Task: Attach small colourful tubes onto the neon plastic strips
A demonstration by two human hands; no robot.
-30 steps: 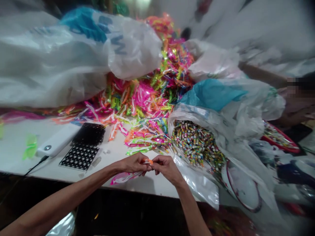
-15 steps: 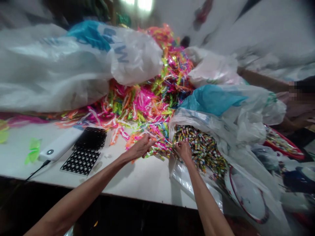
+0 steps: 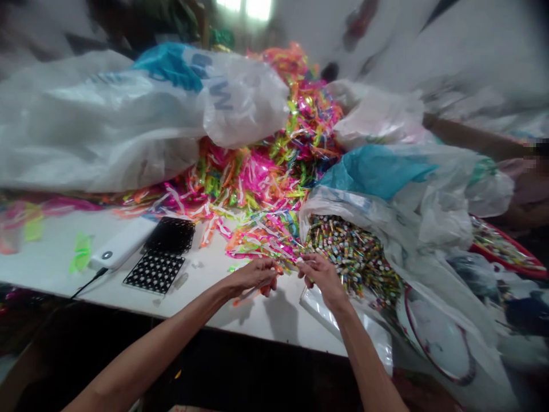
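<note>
My left hand (image 3: 256, 277) hovers over the white table (image 3: 253, 312) near its front edge, fingers closed on an orange plastic strip (image 3: 249, 294) that hangs below it. My right hand (image 3: 321, 276) is a little to its right, fingertips pinched on a small piece that is too small to make out. Both hands sit just in front of a heap of bright pink, green and orange plastic strips (image 3: 261, 177). Right of my right hand lies an open clear bag of small multicoloured tubes (image 3: 351, 254).
A black perforated tray (image 3: 160, 260) and a white power bank (image 3: 122, 252) with a cable lie at left. Large white and blue plastic sacks (image 3: 111, 120) pile up behind. More bags and a red-rimmed basin (image 3: 506, 254) stand at right, near another person's arm (image 3: 527, 194).
My hands reached forward into the strip heap and the tube bag half a second ago. They have drawn back toward me, close together, with a strip and a small piece in them.
</note>
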